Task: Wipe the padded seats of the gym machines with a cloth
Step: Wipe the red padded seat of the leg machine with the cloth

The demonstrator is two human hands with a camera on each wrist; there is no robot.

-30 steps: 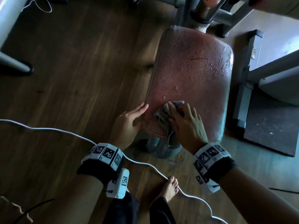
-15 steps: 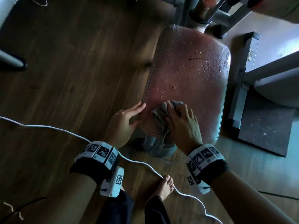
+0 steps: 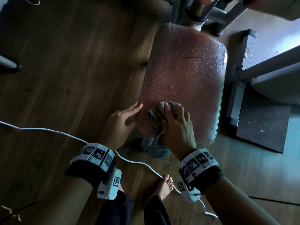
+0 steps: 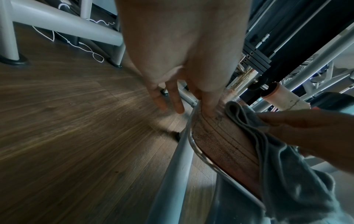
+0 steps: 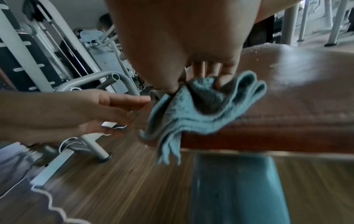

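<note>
A reddish-brown padded seat dotted with water drops stands on a grey post. A crumpled grey-blue cloth lies on its near left corner and hangs over the front edge. My right hand grips the cloth with curled fingers and presses it onto the pad. My left hand rests with straight fingers against the seat's left edge, thumb on the pad beside the cloth. It holds nothing.
Grey machine frame tubes rise behind the seat, and a steel base with a dark mat lies to the right. A white cable crosses the wooden floor near my bare foot. More frames stand at left.
The right hand and cloth stay on the seat's near left corner, shifted only slightly. The left hand keeps its place at the left edge. The camera view drifted a little.
</note>
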